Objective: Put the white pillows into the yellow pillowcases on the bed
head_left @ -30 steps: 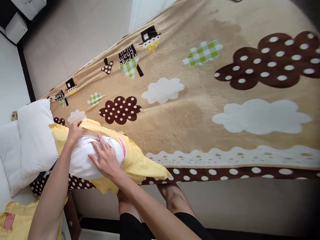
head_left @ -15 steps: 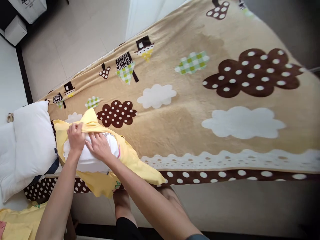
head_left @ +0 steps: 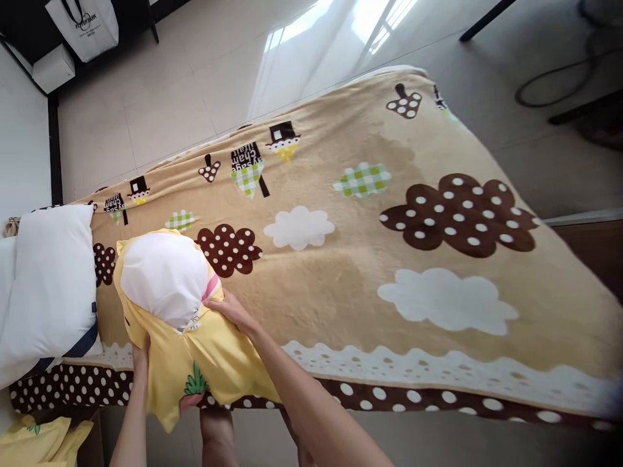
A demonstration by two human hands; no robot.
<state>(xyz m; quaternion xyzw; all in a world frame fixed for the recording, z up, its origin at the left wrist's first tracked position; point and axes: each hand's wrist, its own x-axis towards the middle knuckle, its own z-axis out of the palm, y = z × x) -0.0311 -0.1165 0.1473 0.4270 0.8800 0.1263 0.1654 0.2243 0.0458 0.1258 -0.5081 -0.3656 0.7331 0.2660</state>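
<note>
A yellow pillowcase (head_left: 228, 363) with a green-leaved print lies over the near edge of the bed. From its opening bulges a rounded white pillow (head_left: 163, 275), the yellow cloth wrapped around its sides. My right hand (head_left: 231, 311) grips the rim of the opening on the right, beside a pink strip. On the left, my left hand (head_left: 140, 357) holds the near side of the pillowcase, its fingers mostly hidden by the cloth.
White pillows (head_left: 56, 279) lie at the left end of the bed. A tan blanket (head_left: 311, 285) with cloud prints covers the bed. More yellow cloth (head_left: 39, 441) sits at the lower left. A white bag (head_left: 87, 29) and a white box (head_left: 53, 68) stand beyond.
My hands have moved from the far rim to the near sides of the pillowcase. The white pillow now bulges rounder and more exposed toward the far side. The view has shifted, showing more floor.
</note>
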